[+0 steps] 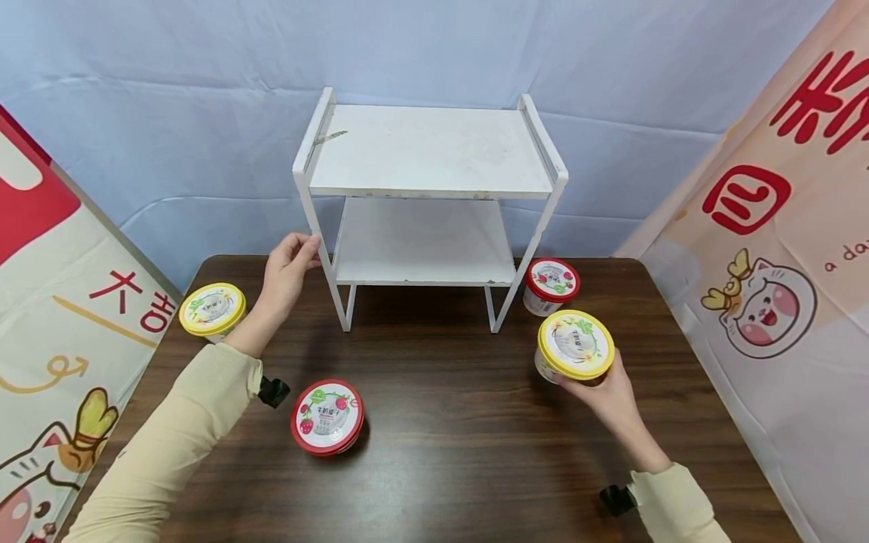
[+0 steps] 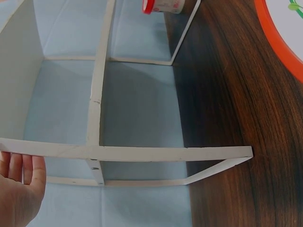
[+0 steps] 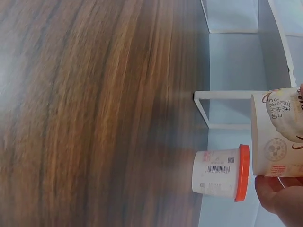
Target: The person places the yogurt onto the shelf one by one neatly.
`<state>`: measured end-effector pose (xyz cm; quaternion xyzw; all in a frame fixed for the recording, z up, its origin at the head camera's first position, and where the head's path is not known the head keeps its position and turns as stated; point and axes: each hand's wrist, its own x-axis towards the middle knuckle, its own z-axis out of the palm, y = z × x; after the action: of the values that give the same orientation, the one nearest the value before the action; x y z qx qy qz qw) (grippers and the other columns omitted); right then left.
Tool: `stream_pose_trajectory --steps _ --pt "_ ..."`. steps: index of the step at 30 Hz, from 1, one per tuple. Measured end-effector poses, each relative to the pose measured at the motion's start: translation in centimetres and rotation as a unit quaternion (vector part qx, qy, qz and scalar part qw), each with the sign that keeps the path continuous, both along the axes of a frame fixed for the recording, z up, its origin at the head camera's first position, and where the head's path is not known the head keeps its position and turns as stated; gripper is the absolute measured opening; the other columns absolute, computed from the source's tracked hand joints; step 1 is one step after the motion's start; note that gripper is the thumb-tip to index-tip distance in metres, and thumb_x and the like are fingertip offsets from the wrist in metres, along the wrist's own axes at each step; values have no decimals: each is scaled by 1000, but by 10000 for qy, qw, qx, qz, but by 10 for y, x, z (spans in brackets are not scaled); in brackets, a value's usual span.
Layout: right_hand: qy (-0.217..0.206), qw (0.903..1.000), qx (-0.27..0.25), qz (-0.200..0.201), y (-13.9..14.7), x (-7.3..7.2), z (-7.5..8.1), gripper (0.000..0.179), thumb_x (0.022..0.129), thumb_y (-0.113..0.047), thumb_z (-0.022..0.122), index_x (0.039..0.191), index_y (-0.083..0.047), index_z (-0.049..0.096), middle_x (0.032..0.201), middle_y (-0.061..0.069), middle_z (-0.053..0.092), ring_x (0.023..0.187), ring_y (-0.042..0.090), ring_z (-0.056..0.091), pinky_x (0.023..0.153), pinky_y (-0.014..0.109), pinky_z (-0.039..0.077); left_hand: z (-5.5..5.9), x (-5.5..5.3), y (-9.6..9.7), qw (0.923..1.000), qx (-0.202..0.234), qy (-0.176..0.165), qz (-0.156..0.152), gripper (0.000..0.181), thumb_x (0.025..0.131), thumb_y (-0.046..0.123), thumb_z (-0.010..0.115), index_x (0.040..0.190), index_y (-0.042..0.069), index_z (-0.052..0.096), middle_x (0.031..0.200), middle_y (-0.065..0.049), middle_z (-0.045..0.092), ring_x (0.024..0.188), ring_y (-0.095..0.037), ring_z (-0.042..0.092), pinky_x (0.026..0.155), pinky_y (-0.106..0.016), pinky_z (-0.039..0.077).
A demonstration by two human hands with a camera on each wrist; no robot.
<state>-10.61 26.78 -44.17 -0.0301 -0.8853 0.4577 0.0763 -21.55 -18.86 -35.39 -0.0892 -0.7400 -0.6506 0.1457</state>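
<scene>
A two-tier white shelf rack (image 1: 428, 241) stands at the back of the table. My left hand (image 1: 288, 264) holds its left front leg; in the left wrist view the fingers (image 2: 23, 168) go behind the white bar. My right hand (image 1: 607, 388) grips a yellow-lidded paper tub (image 1: 575, 345) by its side, and the right wrist view shows this tub (image 3: 279, 132) raised above the tabletop. Just behind it, beside the rack's right leg, sits a red-lidded tub (image 1: 552, 285), upright.
Another red-lidded tub (image 1: 328, 417) stands front left of the rack. A second yellow-lidded tub (image 1: 213, 309) is at the table's left edge, partly behind my left forearm. Blue cloth (image 1: 434, 45) hangs behind, and printed banners flank the brown table (image 1: 441, 460).
</scene>
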Motion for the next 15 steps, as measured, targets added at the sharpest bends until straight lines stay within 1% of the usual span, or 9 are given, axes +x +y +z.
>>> stream_pose_trajectory --steps 8,15 --pt "-60 9997 -148 165 -10 0 3 93 67 -14 81 137 -1 22 126 20 40 116 32 38 94 54 33 -1 -1 -1 10000 -79 7 12 28 96 18 45 95 -10 50 83 3 53 78 -6 53 72 -14 48" --pt "-9 9993 -202 300 -17 -1 3 92 67 -13 81 136 -1 23 126 20 41 115 31 39 94 54 33 -1 -1 -1 10000 -52 -14 0 26 96 18 45 94 -8 50 83 3 53 78 -6 53 73 -14 48"
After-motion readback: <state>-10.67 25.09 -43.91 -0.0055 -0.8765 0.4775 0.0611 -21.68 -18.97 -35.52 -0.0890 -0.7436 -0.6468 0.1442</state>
